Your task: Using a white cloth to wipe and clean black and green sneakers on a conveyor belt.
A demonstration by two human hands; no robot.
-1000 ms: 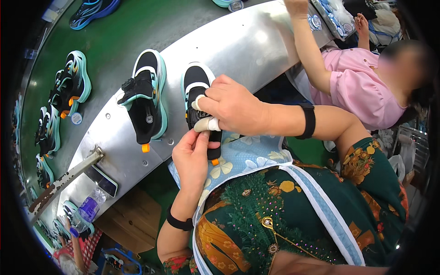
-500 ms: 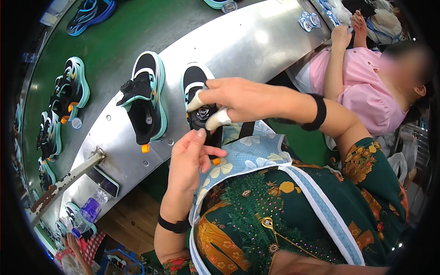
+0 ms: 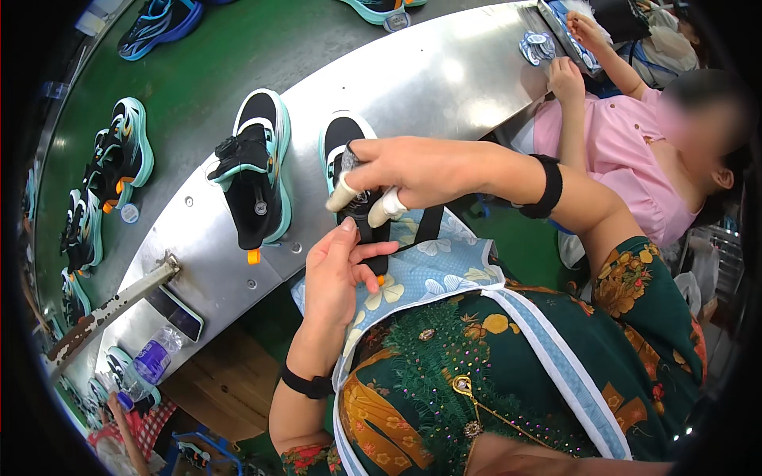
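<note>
A black sneaker (image 3: 347, 129) with a white strap and mint sole stands at the metal table's edge, toe pointing away from me. My right hand (image 3: 413, 174), with pale finger covers on its fingertips, is closed over the shoe's tongue and upper. From nearer me, my left hand (image 3: 335, 274) reaches to the tongue's end, thumb and forefinger pinched there and the other fingers loosely curled. Both hands and the tongue hide much of the shoe's opening. Just to the left stands a matching sneaker (image 3: 260, 170) with an orange heel tab, untouched.
More sneakers (image 3: 127, 155) line the green belt (image 3: 238, 47) at left. A rusty metal bar (image 3: 119, 305) juts over the table beside a phone (image 3: 176, 312) and a plastic bottle (image 3: 153, 358). At right a co-worker in pink (image 3: 619, 159) works near a stack of round labels (image 3: 537, 47).
Both hands stay at the shoe with nearly the same hold. The view has shifted slightly, and the co-worker's hands have moved apart, one towards the labels.
</note>
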